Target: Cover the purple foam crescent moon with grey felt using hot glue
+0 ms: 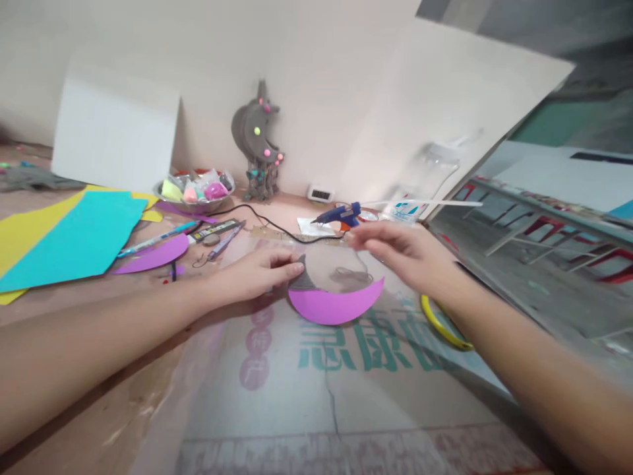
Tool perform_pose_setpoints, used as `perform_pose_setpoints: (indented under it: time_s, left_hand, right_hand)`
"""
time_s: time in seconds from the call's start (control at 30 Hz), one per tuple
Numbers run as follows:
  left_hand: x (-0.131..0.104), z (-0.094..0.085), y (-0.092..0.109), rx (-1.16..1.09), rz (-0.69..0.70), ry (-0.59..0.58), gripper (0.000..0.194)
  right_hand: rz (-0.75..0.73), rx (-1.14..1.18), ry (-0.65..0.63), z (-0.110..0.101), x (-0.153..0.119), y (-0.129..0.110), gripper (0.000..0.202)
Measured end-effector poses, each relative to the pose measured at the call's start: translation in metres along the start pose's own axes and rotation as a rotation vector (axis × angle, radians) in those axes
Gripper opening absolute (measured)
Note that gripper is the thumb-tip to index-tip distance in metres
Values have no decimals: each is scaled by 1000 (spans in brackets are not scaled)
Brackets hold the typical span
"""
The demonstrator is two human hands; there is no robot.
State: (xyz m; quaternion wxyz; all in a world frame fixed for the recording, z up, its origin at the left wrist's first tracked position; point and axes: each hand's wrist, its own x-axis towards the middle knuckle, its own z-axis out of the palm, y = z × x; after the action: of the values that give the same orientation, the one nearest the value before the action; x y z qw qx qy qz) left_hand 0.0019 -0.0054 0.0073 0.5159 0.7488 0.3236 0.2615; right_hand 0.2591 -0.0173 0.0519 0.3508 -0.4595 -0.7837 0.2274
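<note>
My left hand (270, 274) pinches a dark grey, yarn-covered pointed piece (302, 277) between thumb and fingers. Joined along its lower edge is a purple paper crescent (339, 307), curving to the right with its tip up. Loose dark yarn (349, 277) lies in a small coil just behind the crescent. My right hand (395, 251) hovers to the right, thumb and fingers slightly apart, close to the handle of a blue glue gun (339, 214). No grip on the gun shows; a thin strand runs below these fingers.
Cyan card (84, 231), yellow card (34, 227), another purple crescent (158, 256) and a utility knife (225, 241) lie left. A bowl (195, 194) of coloured clay stands behind. A grey moon decoration (257, 138) leans on the wall. Yellow tape roll (442, 326) sits under my right forearm.
</note>
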Motion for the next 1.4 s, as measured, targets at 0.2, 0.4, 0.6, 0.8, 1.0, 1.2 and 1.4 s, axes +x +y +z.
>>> perform_pose_setpoints:
  time_s: [0.2,0.4,0.6,0.8,1.0,1.2,1.4]
  left_hand:
    - [0,-2,-5,-127,-36,0,32]
    - [2,-2,-11,-178,5,-14,34]
    - [2,-3,-11,-51,51,0,37]
    - [-1,-4,-4,58,88,-17,37]
    - [-1,-4,-7,30,61,-25,36]
    - [3,-3,-10,-16,74,31,32]
    - [2,-3,-4,80,40,51,33]
  right_hand:
    - [187,220,-84,33,-6,12,26]
    - [497,573,-218,49,-14,-16,35]
    - [538,604,-283,51,-15,-10,36]
    - [510,548,-93,58,-14,-6,30]
    - [448,525,-47,64,-15,-8,30]
    - [263,315,-127,65,-20,-7,27]
    - [169,212,-174,68,-25,-12,17]
